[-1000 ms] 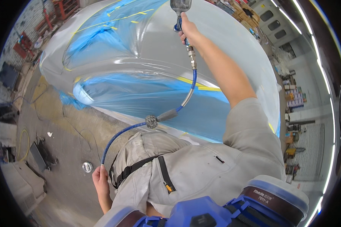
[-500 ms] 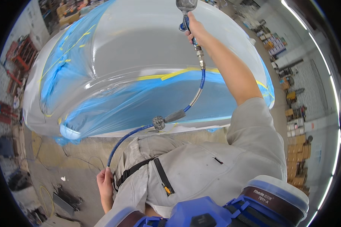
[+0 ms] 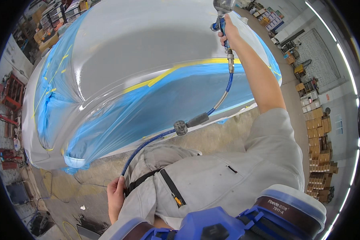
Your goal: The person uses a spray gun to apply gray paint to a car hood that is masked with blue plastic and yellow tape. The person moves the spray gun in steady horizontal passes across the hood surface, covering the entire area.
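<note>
My right hand [image 3: 228, 32] is stretched out over a glossy grey car body [image 3: 148, 44] and is closed around the blue grip of a metal spray gun [image 3: 222, 10]. A blue air hose [image 3: 224, 92] drops from the gun, passes a round metal fitting [image 3: 180, 128] and runs down to my left hand [image 3: 116, 194], which grips it beside my hip. Blue masking film [image 3: 156, 112] and yellow tape [image 3: 176, 70] cover the car's lower side. I wear grey overalls [image 3: 228, 176].
A blue and white respirator [image 3: 244, 220] fills the lower edge. Stacked cardboard boxes [image 3: 318, 140] line the right wall. Red equipment [image 3: 12, 92] and tools stand at the left. Cables and scraps lie on the stained concrete floor [image 3: 68, 188].
The view has swung so the car now sits further left and lower. My right arm with the spray gun has shifted right along the panel. My left hand still grips the hose.
</note>
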### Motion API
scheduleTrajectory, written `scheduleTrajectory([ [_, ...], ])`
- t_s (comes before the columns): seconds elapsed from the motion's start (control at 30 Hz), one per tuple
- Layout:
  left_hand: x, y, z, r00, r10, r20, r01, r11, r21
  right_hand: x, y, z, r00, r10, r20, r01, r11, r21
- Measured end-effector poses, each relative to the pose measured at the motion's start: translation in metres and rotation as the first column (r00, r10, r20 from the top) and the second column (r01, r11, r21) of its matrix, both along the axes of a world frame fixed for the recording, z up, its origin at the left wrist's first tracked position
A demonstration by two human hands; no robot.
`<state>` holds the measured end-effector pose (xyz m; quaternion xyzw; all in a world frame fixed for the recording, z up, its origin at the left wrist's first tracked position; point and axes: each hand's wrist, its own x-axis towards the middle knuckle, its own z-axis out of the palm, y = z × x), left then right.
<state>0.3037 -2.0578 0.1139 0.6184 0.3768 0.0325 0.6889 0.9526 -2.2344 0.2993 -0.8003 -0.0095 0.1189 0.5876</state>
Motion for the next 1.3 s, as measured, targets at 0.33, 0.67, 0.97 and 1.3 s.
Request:
scheduleTrajectory([
  [0.33, -0.015, -0.018, -0.009, 0.992, 0.114, 0.057, -0.120, 0.987, 0.110, -0.001, 0.054, -0.022, 0.997, 0.078, -0.018, -0.077, 0.996, 0.046],
  [0.67, -0.095, -0.048, -0.015, 0.815, 0.579, 0.023, -0.579, 0.814, 0.051, -0.093, 0.231, -0.030, 0.905, 0.408, -0.120, -0.392, 0.910, 0.133],
  [0.97, -0.123, -0.112, -0.028, 0.621, 0.783, 0.029, -0.783, 0.619, 0.059, -0.180, 0.351, -0.047, 0.756, 0.631, -0.175, -0.617, 0.776, 0.131],
  [1.3, -0.131, -0.154, -0.027, 0.449, 0.894, 0.014, -0.893, 0.448, 0.041, -0.251, 0.432, -0.077, 0.573, 0.793, -0.205, -0.775, 0.606, 0.177],
])
